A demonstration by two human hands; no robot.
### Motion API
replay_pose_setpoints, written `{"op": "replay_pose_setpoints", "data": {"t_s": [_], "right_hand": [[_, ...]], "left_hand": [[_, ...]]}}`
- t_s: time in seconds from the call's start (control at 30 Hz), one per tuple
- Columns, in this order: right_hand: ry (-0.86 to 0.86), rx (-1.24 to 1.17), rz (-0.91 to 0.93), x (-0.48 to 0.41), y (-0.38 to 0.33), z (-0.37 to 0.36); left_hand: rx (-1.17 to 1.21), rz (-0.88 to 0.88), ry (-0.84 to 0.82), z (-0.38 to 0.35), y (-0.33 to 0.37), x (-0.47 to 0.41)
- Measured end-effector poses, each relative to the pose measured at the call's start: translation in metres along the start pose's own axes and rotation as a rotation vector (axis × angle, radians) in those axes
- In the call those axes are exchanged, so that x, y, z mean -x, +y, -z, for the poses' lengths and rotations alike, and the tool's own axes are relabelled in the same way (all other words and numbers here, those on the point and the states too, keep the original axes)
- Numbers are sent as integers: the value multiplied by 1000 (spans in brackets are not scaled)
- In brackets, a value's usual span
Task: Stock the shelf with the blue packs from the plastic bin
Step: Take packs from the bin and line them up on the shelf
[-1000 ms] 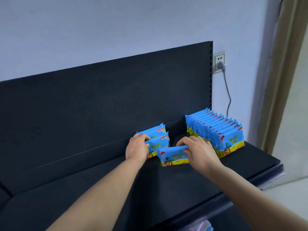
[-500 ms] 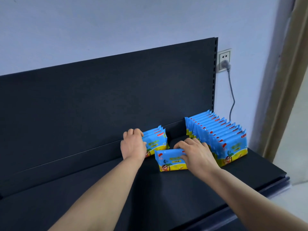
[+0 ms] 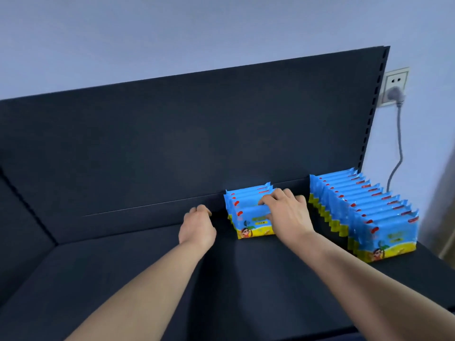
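Placement of front pack [image 3: 253,222] on shelf [image 3: 246,291]: the pack is gripped along its top edge by the curled fingers of the right hand [image 3: 285,212] and pressed upright against the short row [image 3: 248,195], closing the row up. The left hand [image 3: 198,223], curled and holding nothing, is kept just left of the row. Half a second earlier the pack stood apart from the row, which was steadied by the left hand.

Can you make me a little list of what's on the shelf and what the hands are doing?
Shelf: dark, tall back panel
Long row: blue packs upright, right end
Short row: few blue packs, left of it, gap between
Right hand: grips top of front pack in short row
Left hand: curled, empty, left of short row
Wall: socket with plug
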State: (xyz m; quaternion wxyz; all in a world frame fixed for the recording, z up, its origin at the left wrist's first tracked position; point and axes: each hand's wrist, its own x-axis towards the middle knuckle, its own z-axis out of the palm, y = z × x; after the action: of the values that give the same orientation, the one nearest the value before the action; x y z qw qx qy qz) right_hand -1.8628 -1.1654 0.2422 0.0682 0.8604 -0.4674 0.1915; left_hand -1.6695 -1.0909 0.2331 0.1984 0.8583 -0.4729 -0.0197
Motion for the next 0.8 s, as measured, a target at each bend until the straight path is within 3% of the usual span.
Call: {"op": "replay_pose_setpoints", "data": {"t_s": [0.17,0.4,0.63,0.8], "right_hand": [[38,39,4,-14,0,-9],[66,66,-24,-22,-3,-15],[114,-14,116,1,-11,-5],[-117,-148,340,21,-48,0]], "left_hand": [[-151,14,-115,-3,2,6],[-122,-5,-61,1,7,10],[-176,15,-23,15,-1,34],[-210,93,8,31,-27,75]]}}
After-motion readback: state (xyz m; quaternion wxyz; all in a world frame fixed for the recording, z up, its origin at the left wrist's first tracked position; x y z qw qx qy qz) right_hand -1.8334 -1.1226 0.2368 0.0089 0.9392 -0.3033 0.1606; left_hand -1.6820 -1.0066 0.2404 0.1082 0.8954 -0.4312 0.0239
